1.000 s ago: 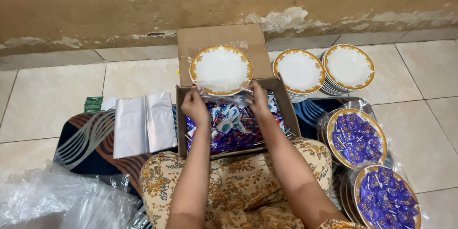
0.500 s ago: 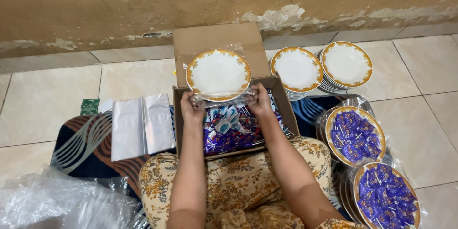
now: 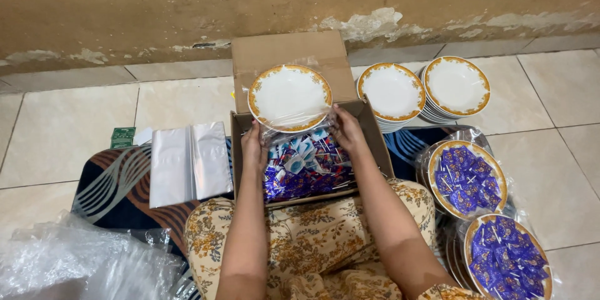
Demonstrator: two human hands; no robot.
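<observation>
Between my hands, a white plate [image 3: 289, 95] with a gold rim sits inside a clear bag [image 3: 294, 126], tilted over the cardboard box [image 3: 369, 128] of blue wrapped candies [image 3: 303, 169], so the bag's loose mouth hangs toward me. My left hand [image 3: 254, 147] and right hand [image 3: 347, 130] each pinch that plastic edge, fingers curled closed.

Plate [image 3: 289, 95] over box [image 3: 375, 150]; plate stacks [image 3: 392, 92] right; bags [image 3: 189, 162] left.
</observation>
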